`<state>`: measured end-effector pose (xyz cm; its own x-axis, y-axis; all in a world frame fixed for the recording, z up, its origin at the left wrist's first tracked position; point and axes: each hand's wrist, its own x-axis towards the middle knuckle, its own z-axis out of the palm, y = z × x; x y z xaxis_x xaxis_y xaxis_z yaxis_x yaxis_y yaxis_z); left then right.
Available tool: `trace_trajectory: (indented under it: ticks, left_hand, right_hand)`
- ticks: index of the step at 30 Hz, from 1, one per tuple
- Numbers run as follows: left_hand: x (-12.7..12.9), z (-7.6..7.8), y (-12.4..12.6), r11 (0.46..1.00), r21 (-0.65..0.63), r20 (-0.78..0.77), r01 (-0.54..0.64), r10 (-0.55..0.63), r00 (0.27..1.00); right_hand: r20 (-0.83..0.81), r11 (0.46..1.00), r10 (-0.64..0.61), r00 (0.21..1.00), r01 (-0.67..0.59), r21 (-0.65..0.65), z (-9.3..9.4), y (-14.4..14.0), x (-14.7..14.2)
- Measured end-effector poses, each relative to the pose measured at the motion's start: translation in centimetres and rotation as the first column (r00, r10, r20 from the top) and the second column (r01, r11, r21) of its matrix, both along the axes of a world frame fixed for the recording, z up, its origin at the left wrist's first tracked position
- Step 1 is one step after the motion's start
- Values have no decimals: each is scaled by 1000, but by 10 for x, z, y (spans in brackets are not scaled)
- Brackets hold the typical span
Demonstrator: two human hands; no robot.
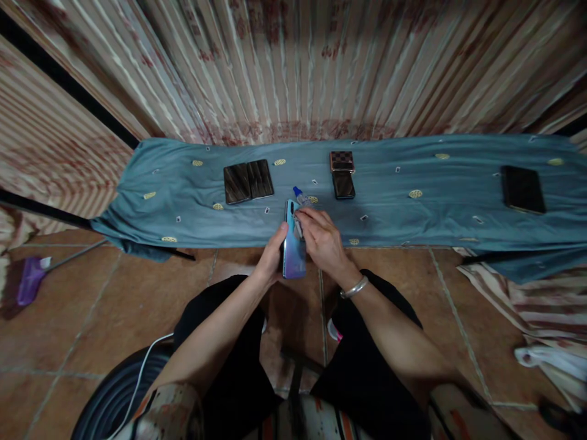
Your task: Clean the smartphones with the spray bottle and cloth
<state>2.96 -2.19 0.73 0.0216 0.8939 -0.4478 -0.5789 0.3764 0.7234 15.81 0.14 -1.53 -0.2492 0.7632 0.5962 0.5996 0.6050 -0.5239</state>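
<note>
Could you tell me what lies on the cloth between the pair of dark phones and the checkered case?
In the head view, a small blue-capped bottle lies between the pair of dark phones and the checkered case.

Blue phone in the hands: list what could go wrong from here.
1. The left hand grips the blue phone only along one edge, over the tiled floor; it could slip and fall.
2. The right hand works at its top end beside a small bottle, which could get knocked over onto the cloth.
</note>
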Motion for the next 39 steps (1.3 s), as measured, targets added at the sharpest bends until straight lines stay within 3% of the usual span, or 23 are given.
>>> trace_trajectory:
  ticks: [4,12,17,24,30,39]
  left_hand:
    - [3,0,-3,998,-45,-3,32,-32,999]
    - [-1,8,-2,990,-115,27,80,-78,997]
    - [-2,9,0,991,-125,20,51,-49,999]
    - [-2,11,5,987,-156,14,-47,49,999]
    - [-7,3,10,979,-163,-57,-123,115,992]
    - [-12,-1,16,990,-113,2,-89,90,996]
  right_hand:
    - [-43,999,-36,998,37,11,-2,8,1]
    - [-56,994,-67,996,62,-95,-9,15,6]
    - [-45,993,-61,997,56,-101,-12,14,5]
    - [18,998,-3,1000,4,-61,-10,3,-5]
    - [24,993,65,998,-62,-96,-10,-10,-11]
    - [15,981,163,986,-161,-105,-8,-27,-12]
